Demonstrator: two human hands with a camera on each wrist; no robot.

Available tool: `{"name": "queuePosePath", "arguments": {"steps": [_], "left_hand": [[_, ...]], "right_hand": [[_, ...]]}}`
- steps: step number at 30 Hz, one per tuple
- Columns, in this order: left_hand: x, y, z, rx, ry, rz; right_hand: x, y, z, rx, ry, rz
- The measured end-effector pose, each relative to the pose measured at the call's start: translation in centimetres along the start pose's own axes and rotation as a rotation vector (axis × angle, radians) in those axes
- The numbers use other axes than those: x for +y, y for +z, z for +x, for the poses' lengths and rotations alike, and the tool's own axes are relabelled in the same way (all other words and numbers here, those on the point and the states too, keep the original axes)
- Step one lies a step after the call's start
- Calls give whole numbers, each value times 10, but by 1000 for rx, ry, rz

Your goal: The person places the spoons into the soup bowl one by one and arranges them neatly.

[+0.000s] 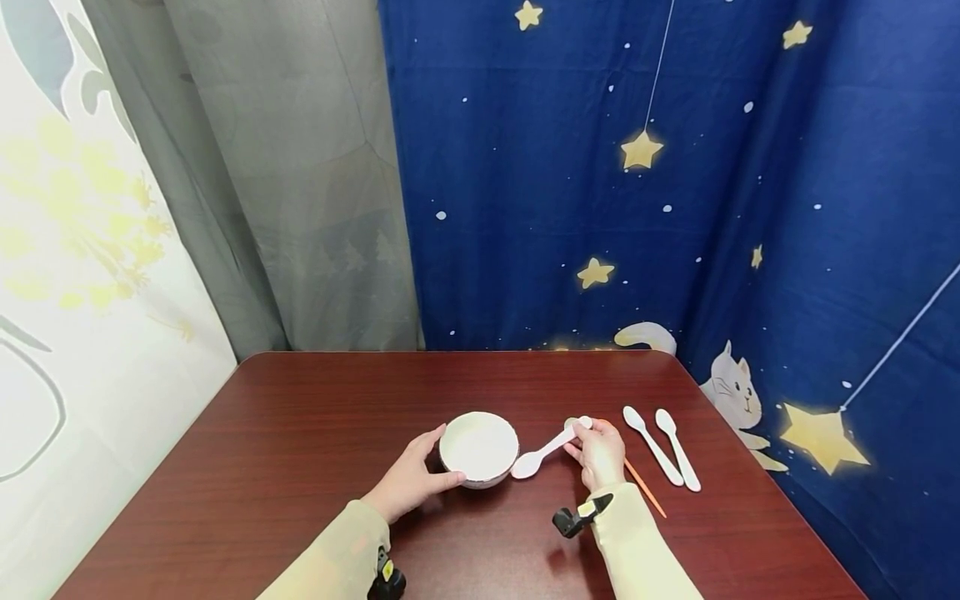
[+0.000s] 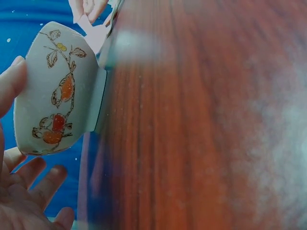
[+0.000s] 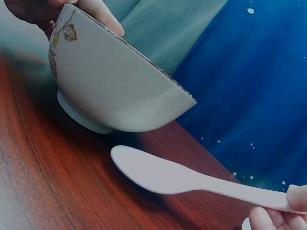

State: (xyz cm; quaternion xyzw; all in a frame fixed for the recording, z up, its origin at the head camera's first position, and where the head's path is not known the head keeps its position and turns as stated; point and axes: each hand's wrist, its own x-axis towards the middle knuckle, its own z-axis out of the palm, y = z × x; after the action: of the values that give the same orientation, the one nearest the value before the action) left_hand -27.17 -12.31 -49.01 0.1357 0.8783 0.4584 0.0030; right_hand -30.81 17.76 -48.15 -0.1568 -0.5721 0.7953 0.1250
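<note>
A white bowl (image 1: 478, 447) with a painted branch of orange fruit and leaves on its side (image 2: 62, 96) stands near the middle of the table. My left hand (image 1: 411, 482) grips it from the left, thumb and fingers spread around its rim. To the right of the bowl, my right hand (image 1: 600, 454) pinches a white spoon (image 1: 551, 448) near the end of its handle. The spoon's broad end (image 3: 153, 172) points left and lies low beside the bowl's base.
Two more white spoons (image 1: 652, 446) (image 1: 678, 450) lie side by side on the table to the right. A thin orange stick (image 1: 647, 490) passes partly under my right hand. Behind the dark red table (image 1: 337, 392) hang grey and blue star-patterned curtains (image 1: 525, 183).
</note>
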Motion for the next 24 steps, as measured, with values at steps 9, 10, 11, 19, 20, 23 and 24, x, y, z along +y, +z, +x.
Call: {"name": "queuePosePath", "arguments": {"steps": [9, 10, 11, 19, 20, 23, 24], "left_hand": [[-2, 0, 0, 10, 1, -1], [-2, 0, 0, 10, 1, -1], [-2, 0, 0, 10, 0, 0], [1, -1, -1, 13, 10, 2], [2, -1, -1, 13, 10, 4], [2, -1, -1, 13, 5, 5], [2, -1, -1, 13, 4, 5]], "right_hand": [[-3, -2, 2, -63, 36, -44], [-3, -1, 2, -69, 38, -55], [-4, -1, 1, -75, 41, -63], [-16, 3, 1, -120, 56, -94], [-18, 4, 1, -124, 56, -96], [-27, 7, 2, -138, 52, -109], [-30, 8, 3, -142, 50, -111]]}}
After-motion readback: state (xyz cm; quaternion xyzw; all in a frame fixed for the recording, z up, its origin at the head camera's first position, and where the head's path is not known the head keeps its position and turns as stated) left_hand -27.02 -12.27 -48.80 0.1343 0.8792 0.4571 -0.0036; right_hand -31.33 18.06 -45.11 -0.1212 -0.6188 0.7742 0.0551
